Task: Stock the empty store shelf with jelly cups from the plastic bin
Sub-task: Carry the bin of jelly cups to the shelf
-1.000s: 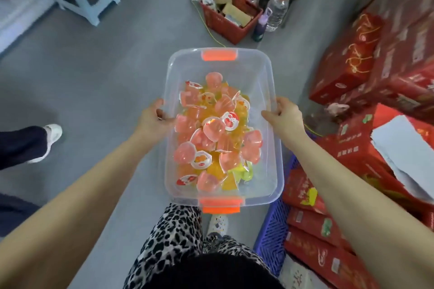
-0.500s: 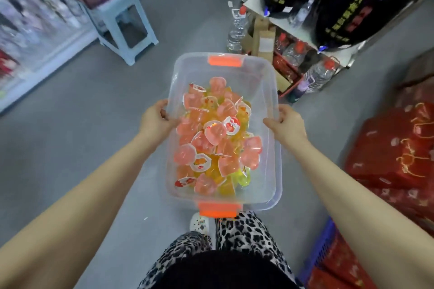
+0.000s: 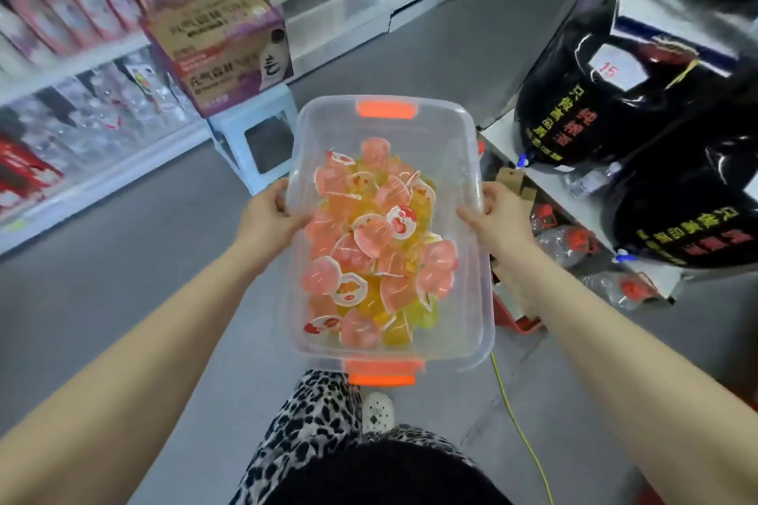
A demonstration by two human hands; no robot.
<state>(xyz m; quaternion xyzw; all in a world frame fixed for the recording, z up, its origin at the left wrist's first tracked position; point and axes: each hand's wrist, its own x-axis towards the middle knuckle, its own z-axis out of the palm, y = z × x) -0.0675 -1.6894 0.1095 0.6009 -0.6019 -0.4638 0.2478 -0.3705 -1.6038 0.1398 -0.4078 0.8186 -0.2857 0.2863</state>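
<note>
Jelly cups [image 3: 377, 242], pink, orange and yellow with sealed printed lids, lie in a loose heap inside a clear rectangular plastic bin [image 3: 471, 160] that has an orange latch [image 3: 386, 109] on each short end. The bin is held level in the air in front of the person's body, above the grey floor [image 3: 102, 258]. The left hand [image 3: 266, 217] is clamped on the left long rim and the right hand [image 3: 496, 217] on the right long rim, fingers curled round the edge on each side. The heap sits toward the bin's centre and left wall, leaving bare bottom along the right wall and the far end. The far left corner of the bin is near a pale blue plastic stool [image 3: 254, 135] carrying a purple-and-brown cardboard box [image 3: 221, 49]. The right rim is near the edge of a low white shelf [image 3: 504, 135] loaded with glossy black sacks [image 3: 574, 107]. Open floor runs to the left, up to stocked shelving [image 3: 82, 53], and ahead between stool and shelf. A yellow cord [image 3: 521, 430] lies on the floor at the right.
</note>
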